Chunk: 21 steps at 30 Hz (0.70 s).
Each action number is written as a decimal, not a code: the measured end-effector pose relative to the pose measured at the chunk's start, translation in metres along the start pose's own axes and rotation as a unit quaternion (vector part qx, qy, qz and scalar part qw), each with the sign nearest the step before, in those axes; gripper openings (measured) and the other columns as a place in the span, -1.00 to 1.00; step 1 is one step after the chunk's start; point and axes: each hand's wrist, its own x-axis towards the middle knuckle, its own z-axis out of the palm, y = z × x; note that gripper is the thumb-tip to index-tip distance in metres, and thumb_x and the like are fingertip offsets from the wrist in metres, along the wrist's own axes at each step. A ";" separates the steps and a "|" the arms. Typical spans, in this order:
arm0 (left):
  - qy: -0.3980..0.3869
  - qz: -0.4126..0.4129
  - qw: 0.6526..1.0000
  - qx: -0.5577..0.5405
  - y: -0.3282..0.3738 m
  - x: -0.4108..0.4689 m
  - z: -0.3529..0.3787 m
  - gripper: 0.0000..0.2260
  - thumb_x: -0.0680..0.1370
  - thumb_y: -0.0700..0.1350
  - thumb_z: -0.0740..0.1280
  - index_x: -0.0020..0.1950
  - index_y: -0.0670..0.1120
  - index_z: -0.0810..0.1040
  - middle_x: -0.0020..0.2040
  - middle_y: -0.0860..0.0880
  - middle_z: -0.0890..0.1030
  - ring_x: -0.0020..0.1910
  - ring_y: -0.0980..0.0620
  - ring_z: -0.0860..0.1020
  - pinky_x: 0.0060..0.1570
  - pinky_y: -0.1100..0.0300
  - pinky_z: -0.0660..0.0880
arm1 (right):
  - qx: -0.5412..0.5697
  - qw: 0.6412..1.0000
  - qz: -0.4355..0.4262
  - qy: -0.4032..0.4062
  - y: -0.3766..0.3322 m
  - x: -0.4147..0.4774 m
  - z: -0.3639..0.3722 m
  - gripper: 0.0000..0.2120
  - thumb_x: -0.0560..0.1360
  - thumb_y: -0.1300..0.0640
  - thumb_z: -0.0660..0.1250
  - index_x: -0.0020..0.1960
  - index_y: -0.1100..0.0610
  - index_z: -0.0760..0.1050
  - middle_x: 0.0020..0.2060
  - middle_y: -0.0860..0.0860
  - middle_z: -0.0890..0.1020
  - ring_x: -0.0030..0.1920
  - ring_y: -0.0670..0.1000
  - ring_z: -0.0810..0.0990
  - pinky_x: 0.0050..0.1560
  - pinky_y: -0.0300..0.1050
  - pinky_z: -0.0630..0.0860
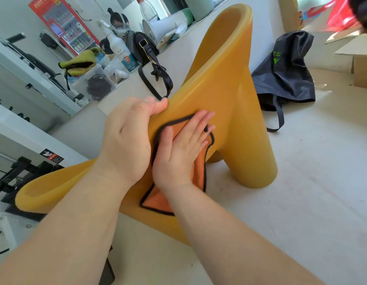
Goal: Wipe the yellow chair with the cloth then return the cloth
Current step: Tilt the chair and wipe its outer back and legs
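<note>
The yellow chair (225, 83) is a smooth moulded plastic piece standing on a pale surface, with one thick leg at the right and a curved rim low at the left. My left hand (127, 138) grips the chair's edge at its middle, thumb over the top. My right hand (180, 149) lies flat, fingers spread, pressing an orange cloth (199, 169) with black trim against the chair's side. A corner of the cloth hangs below my wrist.
A dark fabric bag (285, 70) lies behind the chair at the right, with cardboard boxes (361, 66) beyond it. At the back left stand a black handbag (143, 48), a white spray bottle (123, 52), a clear box and a water bottle (147, 9).
</note>
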 end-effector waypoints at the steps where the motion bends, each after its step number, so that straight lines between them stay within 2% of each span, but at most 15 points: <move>1: -0.001 -0.008 1.000 -0.002 0.003 0.000 0.002 -0.61 0.67 -0.01 0.04 0.13 0.00 0.67 -0.07 0.24 0.62 -0.07 0.48 0.47 -0.13 0.64 0.26 | 0.012 1.000 0.006 0.020 -0.005 0.014 -0.006 -0.25 0.56 -0.32 -0.16 0.58 -0.02 -0.40 0.59 -0.11 -0.37 0.60 0.02 -0.39 0.57 0.15 -0.35; 3: -0.004 -0.028 0.999 -0.022 0.013 0.001 0.008 -0.63 0.66 0.01 0.08 0.09 -0.01 0.69 -0.19 0.33 0.58 -0.13 0.48 0.47 -0.17 0.63 0.29 | 0.022 0.998 0.005 0.050 -0.012 0.043 -0.023 -0.23 0.57 -0.32 -0.16 0.64 0.02 -0.28 0.63 -0.06 -0.25 0.62 0.05 -0.30 0.55 0.10 -0.32; 5: -0.016 -0.032 0.998 -0.048 0.029 0.001 0.016 -0.60 0.55 0.11 0.12 -0.09 -0.14 0.63 -0.34 0.10 0.44 -0.29 0.32 0.46 -0.28 0.56 0.33 | 0.024 0.998 0.006 0.065 -0.016 0.077 -0.044 -0.28 0.62 -0.28 -0.13 0.65 0.02 -0.23 0.65 -0.05 -0.20 0.63 0.06 -0.26 0.56 0.11 -0.29; 6: -0.039 -0.023 0.998 -0.049 0.037 0.001 0.020 -0.69 0.50 0.12 0.11 -0.14 -0.07 0.51 -0.34 0.05 0.31 -0.36 0.21 0.39 -0.34 0.49 0.33 | 0.025 0.998 0.013 0.064 -0.018 0.096 -0.056 -0.31 0.64 -0.25 -0.11 0.65 0.02 -0.22 0.65 -0.05 -0.19 0.63 0.07 -0.26 0.57 0.14 -0.27; 7: -0.065 -0.019 0.997 -0.046 0.047 0.001 0.024 -0.77 0.47 0.12 0.10 -0.10 -0.02 0.40 -0.33 0.07 0.27 -0.38 0.16 0.30 -0.40 0.43 0.31 | 0.030 0.998 0.028 0.055 -0.021 0.116 -0.068 -0.34 0.67 -0.22 -0.09 0.66 0.01 -0.21 0.65 -0.05 -0.18 0.63 0.08 -0.25 0.58 0.18 -0.26; 9: -0.119 -0.021 0.991 -0.048 0.063 0.004 0.031 -0.79 0.47 0.12 0.09 -0.04 0.01 0.31 -0.33 0.09 0.25 -0.34 0.11 0.27 -0.46 0.31 0.26 | 0.051 0.996 0.067 0.024 -0.028 0.149 -0.090 -0.36 0.70 -0.21 -0.06 0.66 0.00 -0.21 0.65 -0.06 -0.18 0.63 0.10 -0.25 0.58 0.24 -0.23; 11: -0.133 -0.046 0.989 -0.048 0.073 0.011 0.036 -0.77 0.46 0.13 0.12 -0.12 -0.02 0.33 -0.34 0.04 0.28 -0.36 0.06 0.30 -0.36 0.24 0.33 | 0.062 0.995 0.079 0.004 -0.035 0.157 -0.099 -0.36 0.70 -0.21 -0.06 0.66 0.00 -0.21 0.65 -0.06 -0.17 0.63 0.11 -0.26 0.58 0.23 -0.23; 12: -0.127 -0.067 0.989 -0.032 0.072 0.017 0.038 -0.70 0.47 0.16 0.15 -0.16 -0.08 0.40 -0.35 0.02 0.36 -0.37 0.05 0.36 -0.26 0.21 0.37 | 0.060 0.996 0.072 0.000 -0.038 0.149 -0.098 -0.36 0.70 -0.21 -0.07 0.66 0.01 -0.20 0.65 -0.06 -0.16 0.63 0.11 -0.25 0.59 0.21 -0.24; 13: -0.119 -0.093 0.988 -0.024 0.074 0.021 0.038 -0.63 0.47 0.19 0.18 -0.11 -0.09 0.54 -0.35 0.10 0.49 -0.36 0.11 0.45 -0.15 0.18 0.42 | 0.057 0.996 0.062 -0.001 -0.039 0.133 -0.094 -0.34 0.67 -0.21 -0.07 0.66 0.02 -0.19 0.65 -0.05 -0.16 0.63 0.10 -0.25 0.59 0.16 -0.25; 15: -0.125 -0.126 0.983 -0.041 0.073 0.027 0.033 -0.57 0.40 0.24 0.20 0.08 0.06 0.67 -0.19 0.23 0.65 -0.28 0.26 0.53 -0.03 0.12 0.40 | 0.051 0.998 0.038 0.014 -0.039 0.083 -0.080 -0.29 0.61 -0.23 -0.10 0.66 0.03 -0.18 0.64 -0.07 -0.17 0.63 0.06 -0.24 0.58 0.01 -0.29; 16: -0.146 -0.137 0.979 -0.027 0.071 0.033 0.030 -0.53 0.34 0.26 0.20 0.09 0.09 0.68 -0.13 0.21 0.67 -0.23 0.22 0.55 -0.01 0.09 0.40 | 0.049 0.998 0.021 0.025 -0.037 0.056 -0.073 -0.29 0.60 -0.25 -0.11 0.65 0.03 -0.18 0.63 -0.11 -0.18 0.63 0.02 -0.25 0.57 -0.06 -0.30; 17: -0.169 -0.148 0.974 -0.004 0.069 0.037 0.029 -0.52 0.28 0.30 0.22 0.05 0.14 0.70 -0.07 0.17 0.68 -0.17 0.14 0.56 -0.02 0.06 0.40 | 0.050 0.998 0.007 0.028 -0.033 0.032 -0.066 -0.29 0.60 -0.26 -0.12 0.65 0.02 -0.20 0.61 -0.14 -0.22 0.62 -0.04 -0.27 0.56 -0.11 -0.32; 19: -0.202 -0.185 0.961 0.049 0.057 0.046 0.024 -0.64 0.20 0.36 0.34 -0.14 0.23 0.71 0.03 0.05 0.66 -0.14 0.02 0.57 -0.15 0.04 0.39 | 0.046 0.999 -0.007 0.006 -0.023 0.004 -0.060 -0.29 0.59 -0.30 -0.16 0.63 -0.03 -0.26 0.60 -0.19 -0.28 0.60 -0.13 -0.34 0.56 -0.10 -0.36; 20: -0.220 -0.174 0.958 0.065 0.047 0.048 0.016 -0.69 0.21 0.40 0.40 -0.23 0.25 0.69 0.09 0.02 0.65 -0.15 0.05 0.56 -0.21 0.06 0.37 | 0.035 0.999 -0.012 -0.008 -0.015 -0.002 -0.061 -0.30 0.59 -0.32 -0.17 0.61 -0.06 -0.30 0.60 -0.19 -0.30 0.59 -0.14 -0.36 0.56 -0.09 -0.38; 21: -0.217 -0.154 0.958 0.106 0.036 0.050 0.012 -0.73 0.30 0.41 0.38 -0.23 0.27 0.67 0.16 0.03 0.63 -0.14 0.11 0.54 -0.21 0.10 0.37 | 0.021 0.999 -0.014 -0.021 -0.008 -0.002 -0.063 -0.30 0.59 -0.35 -0.18 0.59 -0.10 -0.34 0.59 -0.21 -0.32 0.58 -0.14 -0.37 0.56 -0.08 -0.38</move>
